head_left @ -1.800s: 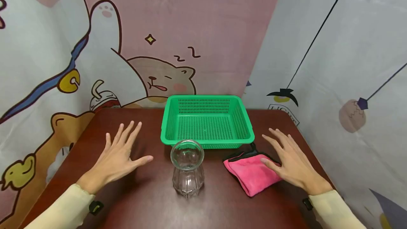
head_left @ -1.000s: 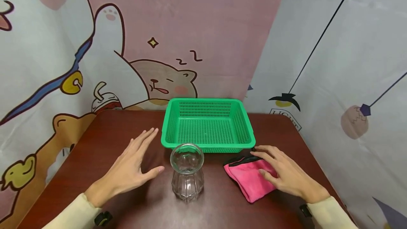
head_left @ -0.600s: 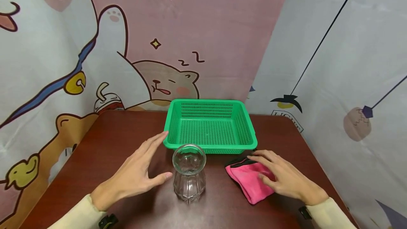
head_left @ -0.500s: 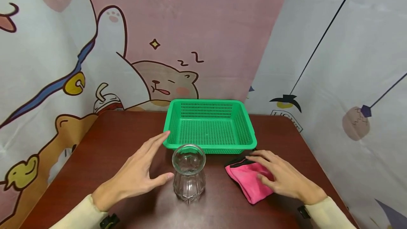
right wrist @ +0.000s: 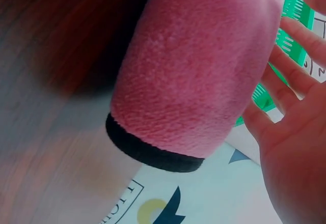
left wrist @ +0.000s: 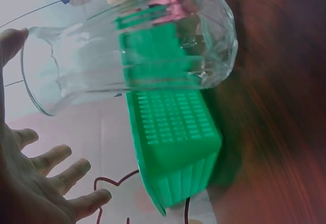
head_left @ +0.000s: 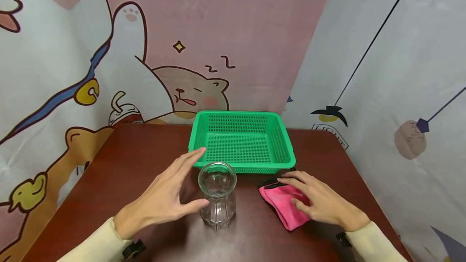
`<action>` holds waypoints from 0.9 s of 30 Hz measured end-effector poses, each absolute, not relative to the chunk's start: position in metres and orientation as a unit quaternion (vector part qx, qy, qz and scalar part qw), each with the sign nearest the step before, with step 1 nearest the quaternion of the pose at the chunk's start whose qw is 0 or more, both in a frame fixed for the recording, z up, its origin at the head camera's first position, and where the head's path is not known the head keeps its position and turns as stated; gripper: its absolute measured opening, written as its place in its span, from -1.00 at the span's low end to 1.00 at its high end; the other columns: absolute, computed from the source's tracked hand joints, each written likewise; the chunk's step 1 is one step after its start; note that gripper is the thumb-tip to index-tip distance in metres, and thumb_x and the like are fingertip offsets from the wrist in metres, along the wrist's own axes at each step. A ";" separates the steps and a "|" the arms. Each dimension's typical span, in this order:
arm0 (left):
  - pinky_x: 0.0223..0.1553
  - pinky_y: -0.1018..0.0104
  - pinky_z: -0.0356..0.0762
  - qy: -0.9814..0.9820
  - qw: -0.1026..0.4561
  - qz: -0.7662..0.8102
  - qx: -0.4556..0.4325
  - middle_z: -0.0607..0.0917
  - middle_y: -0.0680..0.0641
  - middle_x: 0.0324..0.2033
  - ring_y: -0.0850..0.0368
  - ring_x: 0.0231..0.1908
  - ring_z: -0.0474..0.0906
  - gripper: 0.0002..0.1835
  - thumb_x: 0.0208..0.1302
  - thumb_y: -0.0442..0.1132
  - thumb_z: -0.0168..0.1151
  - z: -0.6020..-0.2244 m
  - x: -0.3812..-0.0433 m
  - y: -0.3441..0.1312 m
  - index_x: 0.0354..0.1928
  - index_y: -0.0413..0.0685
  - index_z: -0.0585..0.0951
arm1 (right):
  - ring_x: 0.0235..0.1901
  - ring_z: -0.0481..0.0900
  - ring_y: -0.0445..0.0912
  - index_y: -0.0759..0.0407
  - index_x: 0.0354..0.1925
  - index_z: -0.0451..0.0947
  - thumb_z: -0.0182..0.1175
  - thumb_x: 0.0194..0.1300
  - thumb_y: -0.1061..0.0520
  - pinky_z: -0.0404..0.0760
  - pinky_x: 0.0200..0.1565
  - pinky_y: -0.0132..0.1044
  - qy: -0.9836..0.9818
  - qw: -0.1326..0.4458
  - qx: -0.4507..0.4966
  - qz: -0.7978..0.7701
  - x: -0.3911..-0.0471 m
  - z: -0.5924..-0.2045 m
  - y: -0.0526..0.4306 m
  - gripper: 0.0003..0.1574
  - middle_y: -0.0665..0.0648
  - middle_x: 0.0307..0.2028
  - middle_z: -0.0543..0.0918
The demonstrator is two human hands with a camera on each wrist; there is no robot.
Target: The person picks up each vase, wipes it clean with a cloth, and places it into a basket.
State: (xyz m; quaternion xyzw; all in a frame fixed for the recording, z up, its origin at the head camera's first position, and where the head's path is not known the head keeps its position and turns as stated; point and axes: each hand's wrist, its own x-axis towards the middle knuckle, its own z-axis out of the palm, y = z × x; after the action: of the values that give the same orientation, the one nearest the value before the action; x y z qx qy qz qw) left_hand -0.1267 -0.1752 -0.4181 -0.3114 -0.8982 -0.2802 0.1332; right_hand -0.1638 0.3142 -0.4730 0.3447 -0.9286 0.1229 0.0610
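Observation:
A clear glass vase [head_left: 218,211] with a flared rim and ribbed lower body stands upright on the table. My left hand [head_left: 160,199] is beside it on the left, fingers spread and thumb near the glass; whether the thumb touches it I cannot tell. In the left wrist view, the vase [left wrist: 153,56] has no fingers curled round it. A pink plush cloth [head_left: 285,205] with black edging lies to the right. Over its right part hovers my right hand [head_left: 324,203], fingers loosely bent. The right wrist view has the cloth [right wrist: 198,66] close by, ungripped.
Behind the vase and cloth sits a green perforated plastic basket [head_left: 247,165] with nothing in it. The dark reddish-brown table [head_left: 145,153] meets a cartoon-printed curtain [head_left: 247,43] at the back and sides. Dark bands are on both wrists.
My left hand has moved right, close to the vase. My right hand has shifted left and its fingers bend a little more over the cloth. Vase, cloth and basket stay put.

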 end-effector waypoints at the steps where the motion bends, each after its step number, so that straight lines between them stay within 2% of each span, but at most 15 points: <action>1: 0.33 -0.27 0.80 -0.897 0.132 -0.280 -0.315 0.26 0.16 0.84 0.05 0.71 0.44 0.34 0.34 0.36 0.66 -0.417 -0.127 -0.173 0.94 0.40 0.00 | 0.52 0.61 -0.05 -0.24 0.59 0.66 0.53 0.48 -0.02 0.77 0.39 0.22 -0.929 0.061 0.344 0.123 -0.164 -0.472 0.314 -0.23 -0.14 0.54 0.62; 9: 0.47 -0.29 0.71 -0.895 0.143 -0.257 -0.336 0.27 0.15 0.84 0.02 0.74 0.41 0.33 0.33 0.41 0.64 -0.416 -0.126 -0.159 0.94 0.36 0.03 | 0.50 0.63 -0.05 -0.22 0.57 0.68 0.53 0.42 0.07 0.77 0.41 0.21 -0.931 0.044 0.346 0.110 -0.163 -0.470 0.314 -0.21 -0.18 0.52 0.64; 15: 0.47 -0.27 0.70 -0.893 0.161 -0.247 -0.340 0.31 0.14 0.82 0.03 0.73 0.43 0.33 0.33 0.45 0.63 -0.418 -0.126 -0.151 0.94 0.33 0.05 | 0.49 0.62 -0.06 -0.21 0.58 0.67 0.52 0.42 0.08 0.77 0.41 0.19 -0.931 0.030 0.349 0.104 -0.164 -0.472 0.313 -0.19 -0.17 0.51 0.64; 27: 0.49 -0.28 0.69 -0.893 0.170 -0.235 -0.344 0.40 0.09 0.78 0.00 0.68 0.51 0.32 0.36 0.48 0.59 -0.424 -0.130 -0.143 0.94 0.30 0.06 | 0.47 0.61 -0.07 -0.24 0.58 0.67 0.50 0.26 0.14 0.74 0.41 0.19 -0.924 0.019 0.371 0.094 -0.168 -0.474 0.312 -0.08 -0.10 0.52 0.64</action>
State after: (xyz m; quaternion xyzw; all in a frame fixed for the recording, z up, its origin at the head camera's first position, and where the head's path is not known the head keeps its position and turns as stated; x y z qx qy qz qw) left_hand -0.1301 -0.1431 -0.4241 -0.3441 -0.8930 -0.2355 0.1697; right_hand -0.1682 0.3124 -0.4740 0.3712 -0.9235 0.0943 0.0190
